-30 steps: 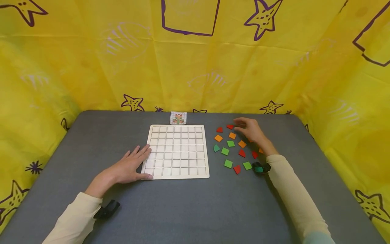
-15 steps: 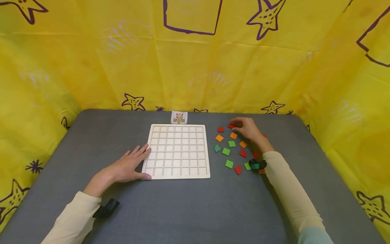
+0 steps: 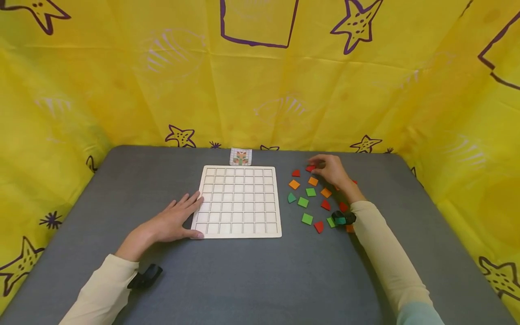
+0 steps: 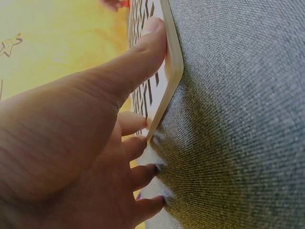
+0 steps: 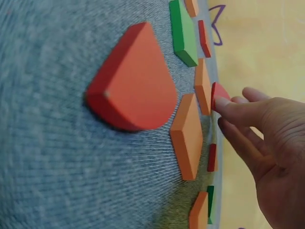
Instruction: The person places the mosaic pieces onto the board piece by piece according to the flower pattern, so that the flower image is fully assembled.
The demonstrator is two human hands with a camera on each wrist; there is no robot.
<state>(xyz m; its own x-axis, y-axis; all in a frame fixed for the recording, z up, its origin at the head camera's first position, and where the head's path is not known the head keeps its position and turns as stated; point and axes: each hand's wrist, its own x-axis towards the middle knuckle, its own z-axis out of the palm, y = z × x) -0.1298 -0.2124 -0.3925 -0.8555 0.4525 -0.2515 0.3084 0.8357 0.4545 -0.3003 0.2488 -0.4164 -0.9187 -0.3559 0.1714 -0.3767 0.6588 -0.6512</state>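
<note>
My left hand (image 3: 168, 221) lies with fingers spread at the left edge of a pale wooden grid board (image 3: 237, 202). In the left wrist view its thumb (image 4: 147, 45) rests on the board's top near a corner, and some fingertips touch the grey cloth beside it. Over at the far end of the loose tiles, my right hand (image 3: 331, 171) pinches a red quarter-circle tile (image 5: 219, 93) between thumb and fingers. That tile appears tipped up in the right wrist view. A larger-looking red tile (image 5: 136, 86) and an orange square tile (image 5: 188, 136) lie nearer that camera.
Several green, orange and red tiles lie right of the board, among them a light green square (image 3: 307, 219) and a dark green quarter-circle (image 3: 291, 197). A small pattern card (image 3: 241, 157) stands behind the board. Yellow printed cloth (image 3: 243, 90) encloses the grey table (image 3: 243, 280).
My right hand has shifted slightly left onto the far red tile, and its fingers have closed on it. The left hand stays in place on the board.
</note>
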